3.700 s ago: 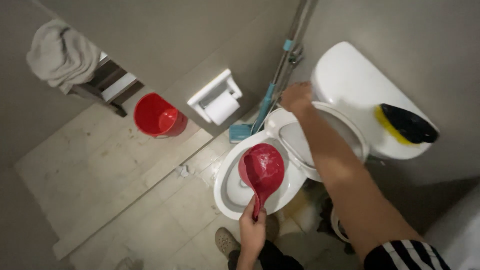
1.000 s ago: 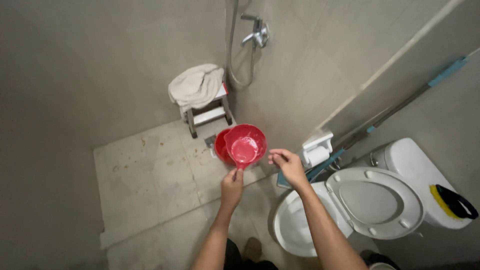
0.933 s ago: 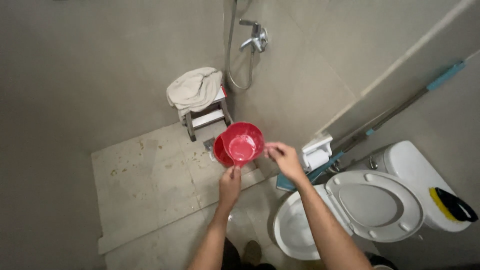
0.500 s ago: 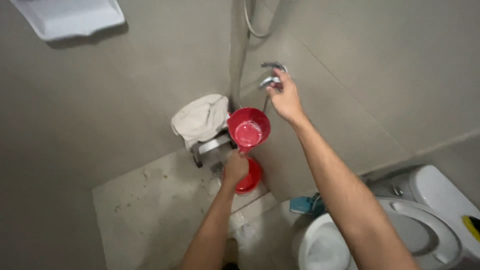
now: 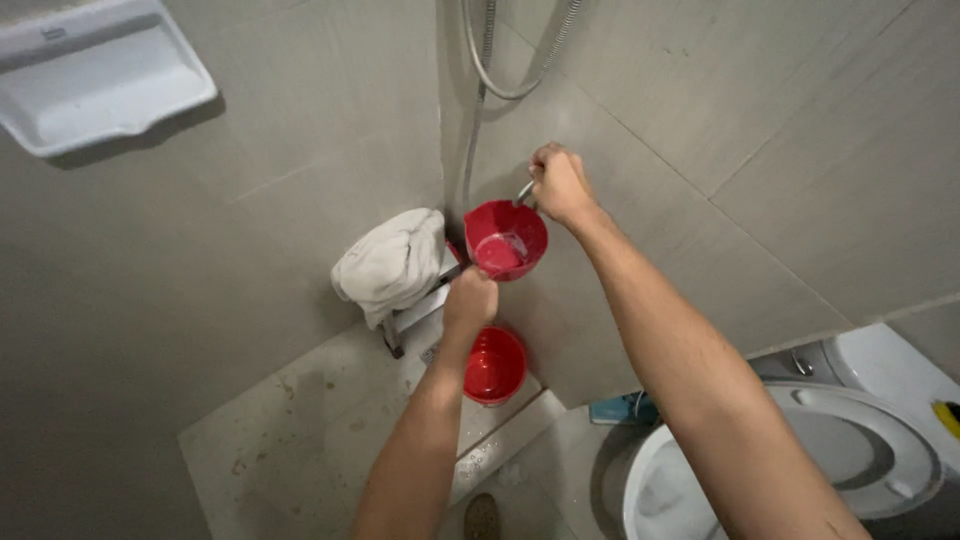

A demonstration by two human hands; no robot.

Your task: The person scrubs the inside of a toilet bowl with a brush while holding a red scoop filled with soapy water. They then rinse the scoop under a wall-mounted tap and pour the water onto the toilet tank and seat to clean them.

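Head view: left hand (image 5: 470,300) grips red scoop (image 5: 505,240); right hand (image 5: 560,183) closed on tap (image 5: 524,193). Water may overflow if tap opens much.

white towel (image 5: 392,262), toilet (image 5: 800,470), soap shelf (image 5: 95,85)

Two hands (image 5: 470,300), one dipper (image 5: 505,240), one bucket (image 5: 493,365)

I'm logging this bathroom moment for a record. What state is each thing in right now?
Red scoop: held up under the tap by the left hand, a little water inside.
Tap: gripped by the right hand.
Red bucket: upright on the floor.
Toilet lid: raised.
White towel: heaped on a small stool.
Wall shelf: nothing visible on it.
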